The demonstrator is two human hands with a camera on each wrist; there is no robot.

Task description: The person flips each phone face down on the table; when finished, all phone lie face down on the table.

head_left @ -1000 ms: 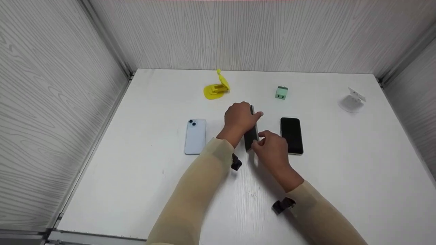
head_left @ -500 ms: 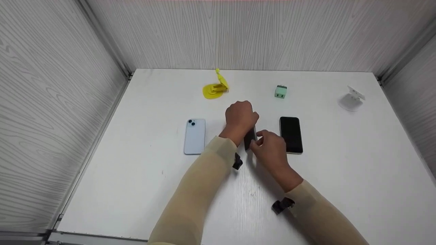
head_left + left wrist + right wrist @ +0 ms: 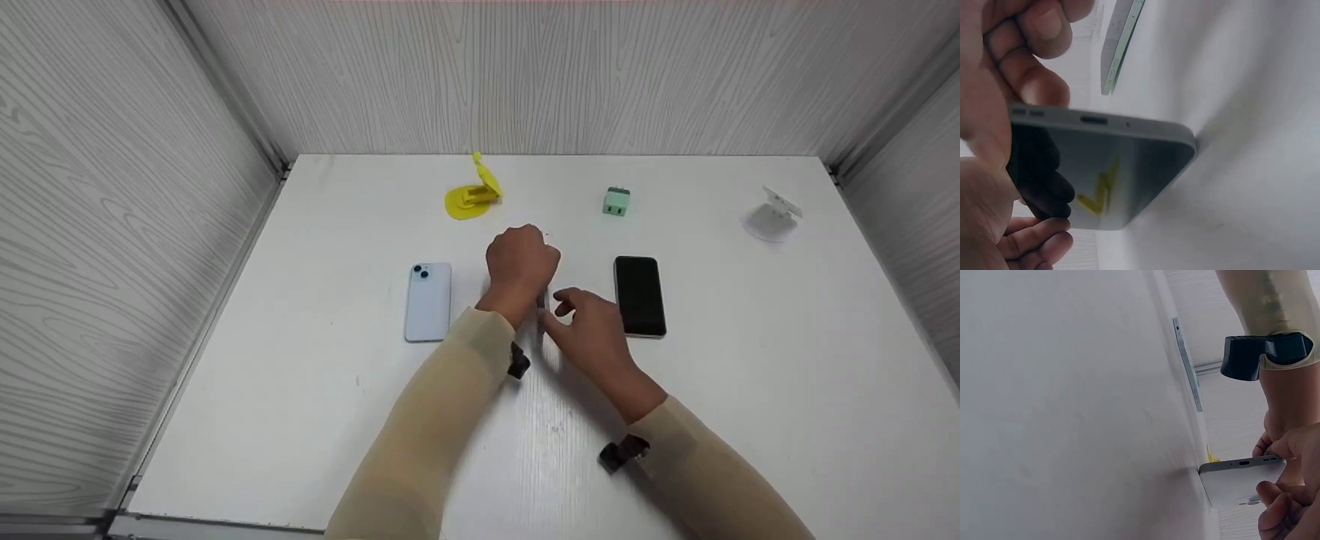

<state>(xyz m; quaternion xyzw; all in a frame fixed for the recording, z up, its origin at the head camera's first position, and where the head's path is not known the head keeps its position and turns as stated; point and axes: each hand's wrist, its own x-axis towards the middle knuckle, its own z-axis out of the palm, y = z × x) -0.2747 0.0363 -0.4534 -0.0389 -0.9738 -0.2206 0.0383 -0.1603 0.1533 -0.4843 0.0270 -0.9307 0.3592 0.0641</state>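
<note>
Left hand grip stays curled round the phone, now tipped further over on its edge; right hand has let go, fingers loose beside it

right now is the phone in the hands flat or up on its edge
On its edge: the phone stands on one long side on the table, left hand gripping it, right hand at its near end.

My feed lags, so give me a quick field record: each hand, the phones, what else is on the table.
left hand: grips middle phone, tilted on its long edge
right hand: fingers at that phone's near end
blue phone: flat, face down, left of hands
black phone: flat, screen up, right of hands
far side: yellow stand, green charger, white stand
table: white
</note>
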